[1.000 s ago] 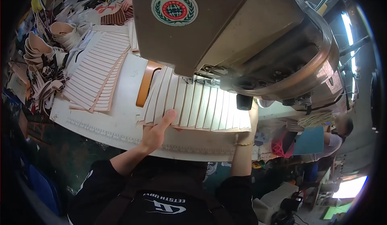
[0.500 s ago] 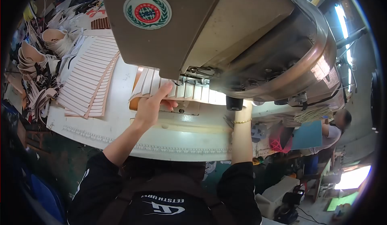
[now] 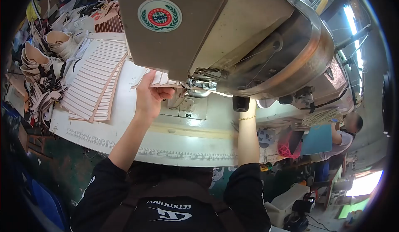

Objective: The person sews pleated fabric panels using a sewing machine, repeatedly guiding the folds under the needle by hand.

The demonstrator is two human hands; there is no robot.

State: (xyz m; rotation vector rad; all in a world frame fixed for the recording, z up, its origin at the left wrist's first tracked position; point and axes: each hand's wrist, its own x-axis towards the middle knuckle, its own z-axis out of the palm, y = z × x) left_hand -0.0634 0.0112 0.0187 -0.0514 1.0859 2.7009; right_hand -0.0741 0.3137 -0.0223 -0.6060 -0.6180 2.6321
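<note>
My left hand [image 3: 149, 96] is closed on the near-left edge of a white striped panel [image 3: 163, 79], thumb on top and the other fingers curled. The panel reaches under the presser foot [image 3: 203, 84] of a sewing machine [image 3: 183, 28]; the machine head hides much of it. My right hand [image 3: 252, 106] is on the far side of the machine's black knob [image 3: 241, 104]. Its fingers are hidden; mainly the forearm and a wrist with a gold bracelet [image 3: 247, 118] show.
A stack of similar striped panels [image 3: 93, 80] lies on the white table [image 3: 187, 151] at left. Beyond it are rolled pieces [image 3: 33, 59] and scraps. At right sit a pink mesh item [image 3: 286, 144] and another person [image 3: 347, 134]. A ruler strip [image 3: 187, 153] runs along the front edge.
The striped panel has shifted away from me under the machine, baring the metal plate below. My left hand has moved slightly up and left with it. The view has tilted a little.
</note>
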